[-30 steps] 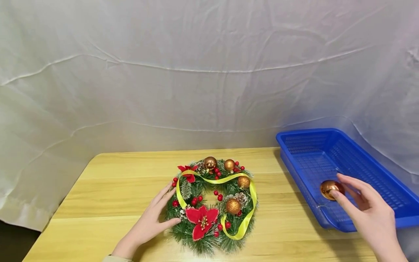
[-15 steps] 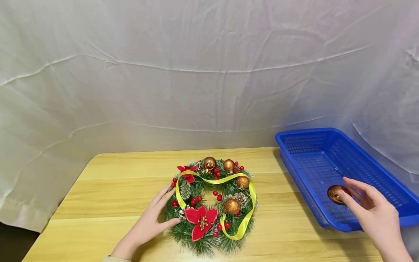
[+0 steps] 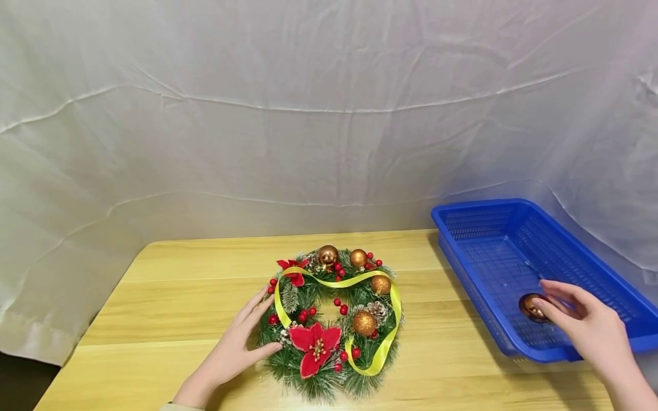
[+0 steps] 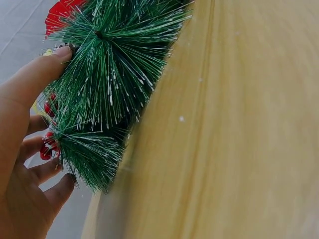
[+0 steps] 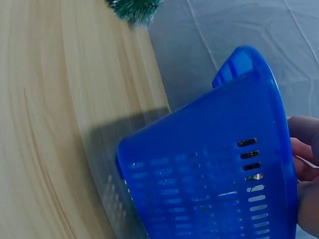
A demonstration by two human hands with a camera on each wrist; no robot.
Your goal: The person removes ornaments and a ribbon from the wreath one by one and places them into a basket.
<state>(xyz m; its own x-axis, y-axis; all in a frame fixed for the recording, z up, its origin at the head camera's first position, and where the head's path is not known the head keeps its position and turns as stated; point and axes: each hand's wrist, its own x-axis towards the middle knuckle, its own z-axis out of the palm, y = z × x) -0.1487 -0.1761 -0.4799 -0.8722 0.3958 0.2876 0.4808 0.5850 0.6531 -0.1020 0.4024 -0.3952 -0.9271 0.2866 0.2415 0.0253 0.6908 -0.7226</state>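
Note:
In the head view a green wreath (image 3: 329,374) lies on the table, dressed with red flowers, berries, gold baubles and a loose yellow ribbon (image 3: 381,359). My left hand (image 3: 233,339) rests against its left side, fingers and thumb spread. The left wrist view shows the thumb on the needles and the fingers (image 4: 47,172) by red berries. On the right, my right hand (image 3: 591,322) holds a shiny copper bauble (image 3: 532,307) between thumb and fingers, low inside the blue basket (image 3: 465,285). The basket's wall hides the bauble in the right wrist view, except for copper glints through its slots.
The blue basket stands at the right of the wooden table (image 3: 180,297), angled towards the back. A pale cloth (image 3: 308,142) hangs behind the table and round both sides.
My right hand has carried the copper bauble a little right and down, deeper into the basket. My left hand and the wreath have stayed nearly still.

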